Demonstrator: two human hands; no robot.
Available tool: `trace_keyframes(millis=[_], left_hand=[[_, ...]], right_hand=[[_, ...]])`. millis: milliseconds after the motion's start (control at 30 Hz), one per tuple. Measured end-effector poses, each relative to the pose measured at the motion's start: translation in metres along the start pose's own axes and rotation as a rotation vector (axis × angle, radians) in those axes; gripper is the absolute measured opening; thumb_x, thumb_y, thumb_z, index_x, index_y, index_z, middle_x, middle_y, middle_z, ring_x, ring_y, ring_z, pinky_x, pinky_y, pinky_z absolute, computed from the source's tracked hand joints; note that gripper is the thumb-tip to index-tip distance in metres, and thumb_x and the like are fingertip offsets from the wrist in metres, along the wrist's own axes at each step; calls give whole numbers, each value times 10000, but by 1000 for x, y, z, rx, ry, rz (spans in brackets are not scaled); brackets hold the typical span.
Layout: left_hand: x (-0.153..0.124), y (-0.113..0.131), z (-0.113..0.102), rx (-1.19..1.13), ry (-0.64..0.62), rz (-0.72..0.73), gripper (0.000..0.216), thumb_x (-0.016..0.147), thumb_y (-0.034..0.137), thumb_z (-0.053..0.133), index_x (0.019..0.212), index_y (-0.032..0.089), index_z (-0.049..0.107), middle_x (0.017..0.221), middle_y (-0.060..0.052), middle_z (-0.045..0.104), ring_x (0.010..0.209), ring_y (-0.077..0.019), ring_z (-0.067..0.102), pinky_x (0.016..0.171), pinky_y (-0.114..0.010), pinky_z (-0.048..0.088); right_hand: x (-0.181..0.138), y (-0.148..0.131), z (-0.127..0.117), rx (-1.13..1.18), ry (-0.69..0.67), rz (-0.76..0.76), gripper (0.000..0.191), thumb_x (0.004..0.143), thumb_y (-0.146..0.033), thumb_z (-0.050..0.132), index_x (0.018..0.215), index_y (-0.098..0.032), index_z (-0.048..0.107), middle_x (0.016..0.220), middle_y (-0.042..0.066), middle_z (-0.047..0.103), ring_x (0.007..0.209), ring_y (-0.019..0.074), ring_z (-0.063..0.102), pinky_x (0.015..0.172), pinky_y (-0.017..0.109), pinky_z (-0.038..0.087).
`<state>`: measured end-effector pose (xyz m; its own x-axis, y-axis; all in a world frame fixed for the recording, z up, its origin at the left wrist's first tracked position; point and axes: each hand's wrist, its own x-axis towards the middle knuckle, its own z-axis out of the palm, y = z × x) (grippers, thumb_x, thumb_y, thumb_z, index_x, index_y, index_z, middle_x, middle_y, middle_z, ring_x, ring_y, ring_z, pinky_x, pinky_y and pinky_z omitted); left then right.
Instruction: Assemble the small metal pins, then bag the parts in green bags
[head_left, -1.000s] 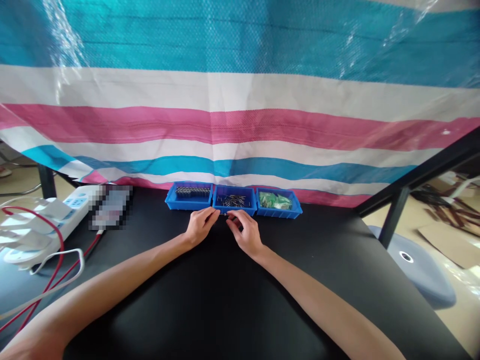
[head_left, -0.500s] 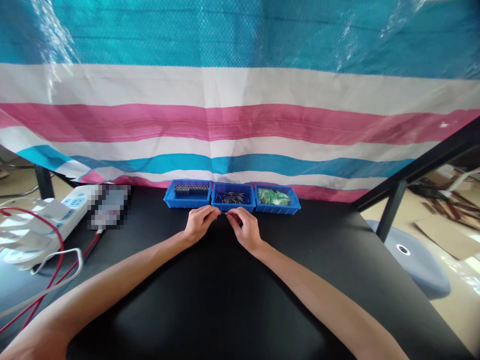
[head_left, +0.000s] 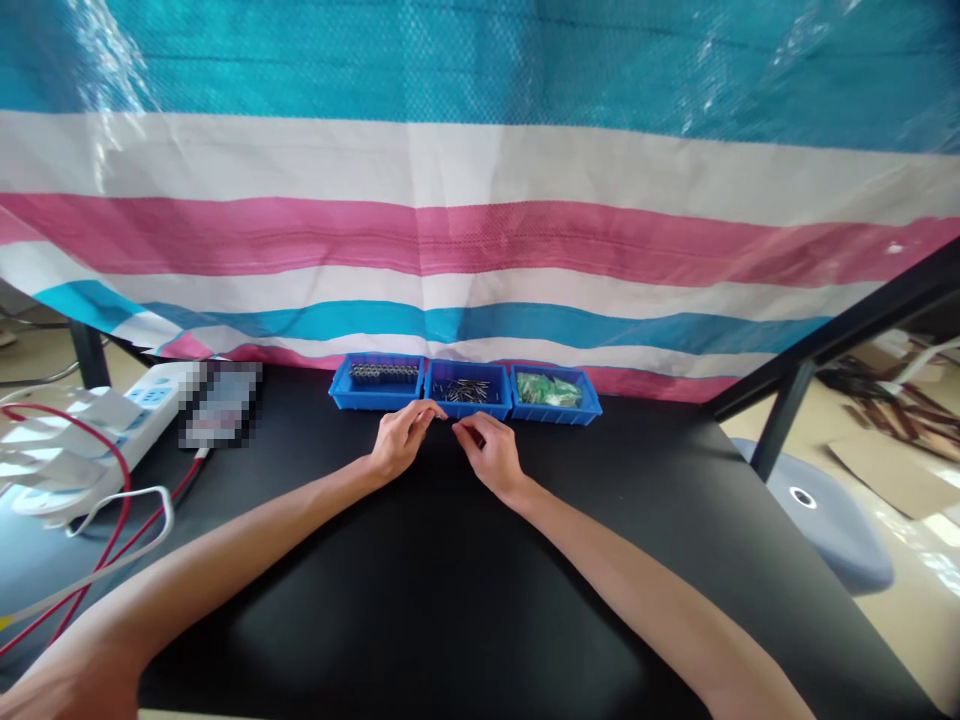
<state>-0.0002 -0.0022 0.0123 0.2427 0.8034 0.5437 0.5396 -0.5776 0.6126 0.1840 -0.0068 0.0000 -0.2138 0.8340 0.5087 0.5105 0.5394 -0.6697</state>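
Left hand [head_left: 399,442]: a small metallic part [head_left: 440,415], too small to be identified, is pinched at the fingertips. Right hand [head_left: 491,455]: fingertips are bunched near the left ones, not touching them; whether anything is gripped cannot be told. Just beyond, on the black table [head_left: 420,580], metal pieces [head_left: 384,373] are lined up in the left blue bin [head_left: 375,402], pins [head_left: 466,390] are heaped in the middle bin [head_left: 480,411], green packets [head_left: 547,390] are contained in the right bin [head_left: 559,413].

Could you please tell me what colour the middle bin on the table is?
The middle bin is blue, as the head view shows.
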Motion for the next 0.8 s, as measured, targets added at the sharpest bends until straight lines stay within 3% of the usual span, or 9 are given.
trace_keyframes(millis=[333, 600, 800], left_hand=[[1, -9, 4, -7, -30, 174, 253, 969, 221, 396, 1100, 161, 603, 979, -67, 696, 859, -131, 667, 762, -197, 499], [-3, -17, 10, -6, 26, 139, 191, 926, 282, 519, 1061, 171, 596, 850, -14, 706, 615, -75, 635, 613, -149, 482], [-3, -19, 11, -13, -41, 134, 216, 935, 319, 496, 1065, 174, 589, 858, -16, 706, 660, -89, 653, 636, -158, 489]], right_hand=[[-1, -2, -2, 88, 47, -32, 183, 926, -224, 460, 992, -199, 628, 912, 50, 675, 791, 162, 640, 718, 274, 513], [-2, 0, 0, 109, 17, -90, 178, 920, -241, 493, 1053, -208, 607, 811, 32, 618, 667, 138, 585, 641, 253, 494], [-2, 3, 3, 72, -86, -128, 150, 928, -277, 504, 908, -196, 628, 769, 31, 591, 652, 135, 566, 627, 244, 462]])
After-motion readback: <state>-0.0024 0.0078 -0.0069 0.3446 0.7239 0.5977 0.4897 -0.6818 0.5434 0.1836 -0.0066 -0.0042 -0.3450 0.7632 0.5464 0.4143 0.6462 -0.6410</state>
